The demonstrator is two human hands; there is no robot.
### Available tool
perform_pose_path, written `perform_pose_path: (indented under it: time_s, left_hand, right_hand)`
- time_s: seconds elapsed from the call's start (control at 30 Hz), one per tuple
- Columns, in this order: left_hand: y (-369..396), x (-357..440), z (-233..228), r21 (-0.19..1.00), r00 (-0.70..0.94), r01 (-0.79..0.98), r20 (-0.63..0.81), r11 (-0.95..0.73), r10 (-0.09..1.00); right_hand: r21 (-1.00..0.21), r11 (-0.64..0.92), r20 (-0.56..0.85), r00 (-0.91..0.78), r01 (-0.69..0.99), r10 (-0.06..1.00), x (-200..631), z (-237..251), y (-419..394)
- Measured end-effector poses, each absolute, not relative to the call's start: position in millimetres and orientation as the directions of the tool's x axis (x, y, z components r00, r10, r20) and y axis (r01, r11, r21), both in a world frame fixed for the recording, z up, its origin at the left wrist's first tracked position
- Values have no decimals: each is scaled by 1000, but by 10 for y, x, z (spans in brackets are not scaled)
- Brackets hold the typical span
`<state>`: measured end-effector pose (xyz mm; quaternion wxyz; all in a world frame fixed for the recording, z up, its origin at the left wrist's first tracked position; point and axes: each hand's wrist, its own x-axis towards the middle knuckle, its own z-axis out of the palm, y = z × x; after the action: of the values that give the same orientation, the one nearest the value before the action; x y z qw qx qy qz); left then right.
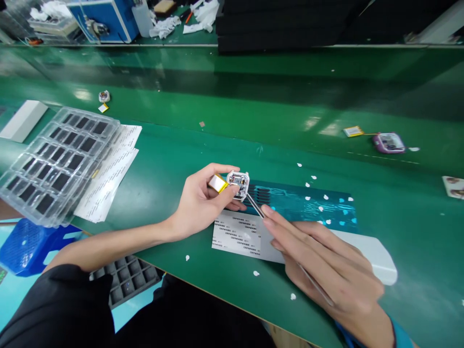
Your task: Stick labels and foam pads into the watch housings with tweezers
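Note:
Between the thumb and fingers of my left hand [203,203] is a small white device housing [239,183], its inner circuitry facing up. A yellow-edged silver battery [218,183] sits beside it at my fingers. My right hand [326,261] is closed around metal tweezers [255,205], whose tips reach the housing's lower right edge. Beneath my hands lie a printed white backing sheet [237,234] and a teal film strip [308,200] with dark pieces at its left end. Whether the tweezers grip anything is too small to tell.
Stacked clear trays [58,159] with dark pieces stand at left, over printed sheets [112,179]. A purple-rimmed device [389,143] with a wired battery [353,131] lies at right. Another small device [104,96] is at back left. A blue box [105,21] stands on the shelf.

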<state>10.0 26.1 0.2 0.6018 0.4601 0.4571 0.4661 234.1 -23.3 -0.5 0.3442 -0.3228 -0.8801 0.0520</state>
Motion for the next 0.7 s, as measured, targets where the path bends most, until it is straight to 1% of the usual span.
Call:
perform_pose_path:
  time_s: [0.17,0.33,0.47,0.6,0.7]
  left_hand:
    - [239,100,-10,985,138,-137,-81,100,987]
    - [266,97,-17,978,158,-152,-122,146,980]
    - [351,56,-73,978,162,-154,-113,138,980]
    - [554,-39,-251,996,99,-82,-30,38,995]
    - [765,-157,-361,999,33,3,36,-36,999]
  right_hand:
    - [-301,817,573,-591,492,568,2292,-44,-170]
    - [-281,799,583,-567,532,582,2292,-45,-181]
    - [-259,787,594,-550,560,587,2305,-48,-194]
    - [-245,798,615,-548,551,567,2319,-46,-205]
    - [-194,798,578,-591,571,563,2371,-70,-193]
